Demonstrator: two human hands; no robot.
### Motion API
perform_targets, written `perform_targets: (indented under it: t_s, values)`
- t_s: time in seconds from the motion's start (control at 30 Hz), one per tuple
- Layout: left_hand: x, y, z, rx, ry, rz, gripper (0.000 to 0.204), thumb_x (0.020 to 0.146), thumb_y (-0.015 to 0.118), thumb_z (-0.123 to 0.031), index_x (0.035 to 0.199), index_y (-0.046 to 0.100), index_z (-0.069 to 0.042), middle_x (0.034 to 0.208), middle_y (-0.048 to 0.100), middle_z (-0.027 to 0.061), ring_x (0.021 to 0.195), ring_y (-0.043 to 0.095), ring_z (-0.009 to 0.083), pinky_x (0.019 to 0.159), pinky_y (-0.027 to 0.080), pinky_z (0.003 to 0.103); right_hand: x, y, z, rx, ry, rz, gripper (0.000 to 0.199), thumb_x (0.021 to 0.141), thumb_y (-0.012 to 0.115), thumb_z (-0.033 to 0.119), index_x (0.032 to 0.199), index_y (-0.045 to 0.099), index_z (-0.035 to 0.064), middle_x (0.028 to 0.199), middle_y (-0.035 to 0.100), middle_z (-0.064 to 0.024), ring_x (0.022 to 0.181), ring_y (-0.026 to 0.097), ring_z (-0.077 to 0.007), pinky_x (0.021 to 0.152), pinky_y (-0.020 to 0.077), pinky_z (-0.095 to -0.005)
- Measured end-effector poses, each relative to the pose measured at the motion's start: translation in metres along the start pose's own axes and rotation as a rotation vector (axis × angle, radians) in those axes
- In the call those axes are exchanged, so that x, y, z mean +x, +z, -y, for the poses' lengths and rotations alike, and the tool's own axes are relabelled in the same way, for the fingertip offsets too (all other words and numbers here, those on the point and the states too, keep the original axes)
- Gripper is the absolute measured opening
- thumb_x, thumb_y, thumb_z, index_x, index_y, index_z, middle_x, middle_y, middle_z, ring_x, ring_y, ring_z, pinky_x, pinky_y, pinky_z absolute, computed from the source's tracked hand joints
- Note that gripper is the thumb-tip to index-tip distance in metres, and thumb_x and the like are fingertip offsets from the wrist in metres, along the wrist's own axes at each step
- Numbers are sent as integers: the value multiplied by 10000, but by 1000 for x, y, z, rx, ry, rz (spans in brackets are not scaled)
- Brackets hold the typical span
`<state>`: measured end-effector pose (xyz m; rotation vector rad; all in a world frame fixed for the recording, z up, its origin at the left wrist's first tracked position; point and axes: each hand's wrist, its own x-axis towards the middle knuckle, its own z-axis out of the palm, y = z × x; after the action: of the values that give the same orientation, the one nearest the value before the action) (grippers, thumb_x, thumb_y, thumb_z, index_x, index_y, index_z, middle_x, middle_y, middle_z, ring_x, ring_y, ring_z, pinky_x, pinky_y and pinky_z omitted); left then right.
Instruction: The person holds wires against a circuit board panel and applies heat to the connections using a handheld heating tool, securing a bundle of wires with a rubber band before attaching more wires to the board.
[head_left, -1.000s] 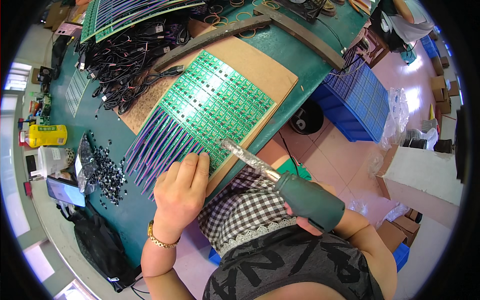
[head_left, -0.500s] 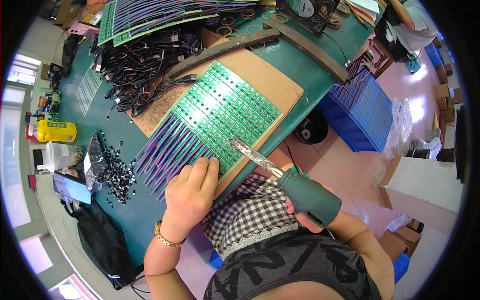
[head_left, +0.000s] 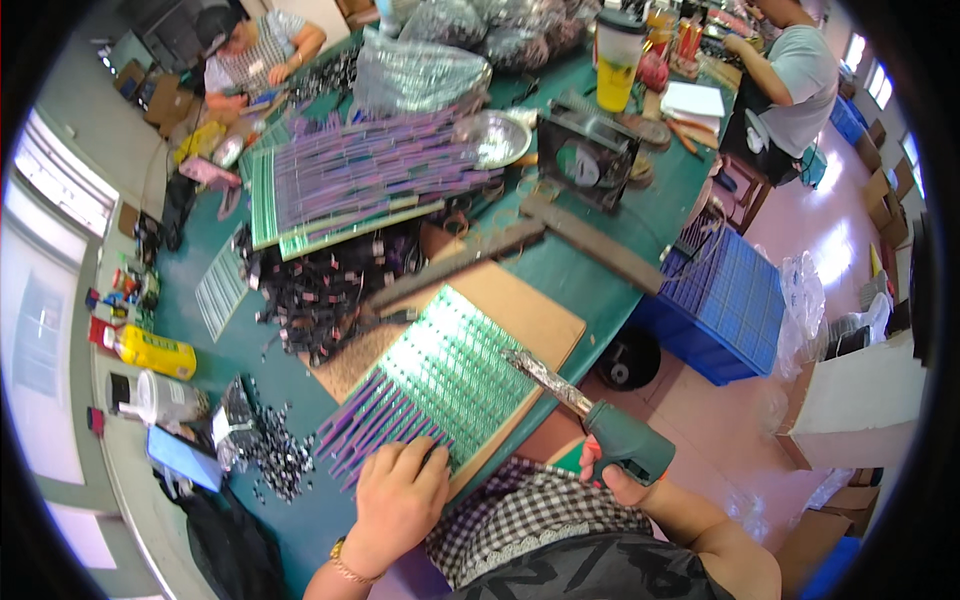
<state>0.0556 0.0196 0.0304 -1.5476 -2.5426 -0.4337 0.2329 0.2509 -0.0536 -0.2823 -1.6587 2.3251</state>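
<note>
A panel of green circuit boards (head_left: 462,350) lies on a brown board (head_left: 545,330) at the table's near edge. Rows of purple-toned wires (head_left: 365,425) stick out from its left side. My left hand (head_left: 398,495) rests over the panel's lower left, fingers curled and close together by the wires. Something small and dark shows at its fingertips, too blurred to name. In my right hand (head_left: 618,480) is a dark green soldering gun (head_left: 628,442), fingers wrapped round its handle. Its long, stained metal barrel points up and left, the tip over the panel's right part.
Beyond the panel lie dark bars (head_left: 595,245), a heap of black cables (head_left: 325,300), stacked wired panels (head_left: 370,170) and a fan (head_left: 585,160). Small black parts (head_left: 282,450) are scattered leftward near a yellow bottle (head_left: 155,352). A blue crate (head_left: 725,310) stands rightward. Two people sit farther off.
The view has tilted up, bringing the far table and another person into sight. The soldering gun stays in my right hand, its tip now nearer the panel's right edge. My left hand remains by the wires.
</note>
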Motion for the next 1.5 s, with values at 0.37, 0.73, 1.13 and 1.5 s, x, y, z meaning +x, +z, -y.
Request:
perform_targets:
  t_s: [0.37, 0.73, 1.13, 1.5]
  values:
    - [163, 30, 115, 127, 120, -185, 237, 737, 585, 10, 967, 645, 11, 946, 625, 120, 896, 579, 294, 784, 486, 386, 23, -20, 7, -16, -44, -49, 391, 904, 640, 252, 1190, 506, 23, 987, 593, -78, 781, 619, -149, 663, 514, -281]
    - [188, 28, 108, 548, 108, 7, 294, 782, 601, -81, 1074, 628, -68, 1067, 602, 60, 977, 564, 215, 680, 475, 320, 35, -19, 2, -3, -99, -49, 334, 912, 619, 203, 1178, 521, 26, 979, 600, -95, 766, 628, -154, 677, 519, -289]
    - [184, -1, 143, 345, 462, 52, 138, 721, 679, -79, 847, 630, -53, 753, 631, 58, 740, 614, 228, 654, 529, 340, 28, -15, 4, -6, -102, -87, 321, 894, 634, 157, 1163, 528, 18, 963, 620, -91, 755, 635, -142, 657, 520, -276]
    - [106, -15, 86, -2313, -352, -587, 496, 932, 594, -468, 1147, 544, -23, 971, 602, 42, 851, 585, 172, 768, 528, 329, 43, 3, 11, 101, -198, 31, 331, 925, 584, 95, 1240, 502, 38, 958, 607, -123, 771, 628, -173, 698, 525, -325]
